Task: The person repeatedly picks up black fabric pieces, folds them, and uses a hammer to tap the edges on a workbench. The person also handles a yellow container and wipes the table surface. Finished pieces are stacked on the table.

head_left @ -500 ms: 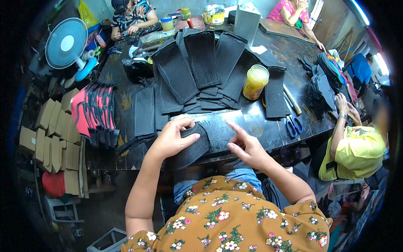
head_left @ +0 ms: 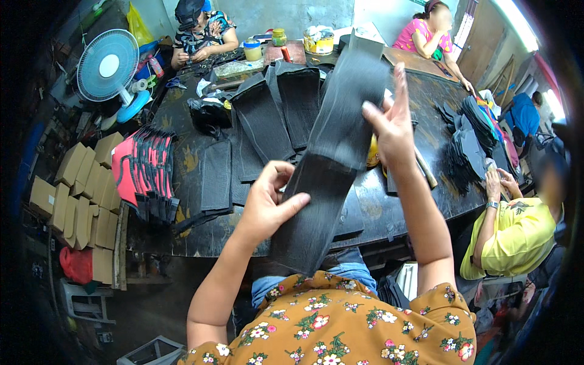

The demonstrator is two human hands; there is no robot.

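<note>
A long black fabric piece (head_left: 350, 103) rises at a slant in front of me over the table, blurred at its upper end, with a crosswise step or seam midway. My left hand (head_left: 267, 204) grips its left edge, thumb on top and fingers curled. At its upper right edge is my right hand (head_left: 394, 131), fingers stretched up and thumb apart; whether it touches the fabric I cannot tell. Behind lie several similar black pieces (head_left: 261, 118) fanned out, and another black piece (head_left: 216, 176) to the left. A yellow jar (head_left: 372, 153) is mostly hidden behind the held piece and right hand.
Red-and-black pieces (head_left: 143, 167) are stacked at the table's left, beside cardboard boxes (head_left: 76, 207) and a fan (head_left: 108, 66). Dark pieces (head_left: 465, 137) pile up at the right, near a person in yellow (head_left: 517, 234). Two more people sit across the dark table (head_left: 182, 234).
The black piece has swung up from near the table's front edge and now extends away from me. My right hand has risen up and right to its far end; the left still grips it.
</note>
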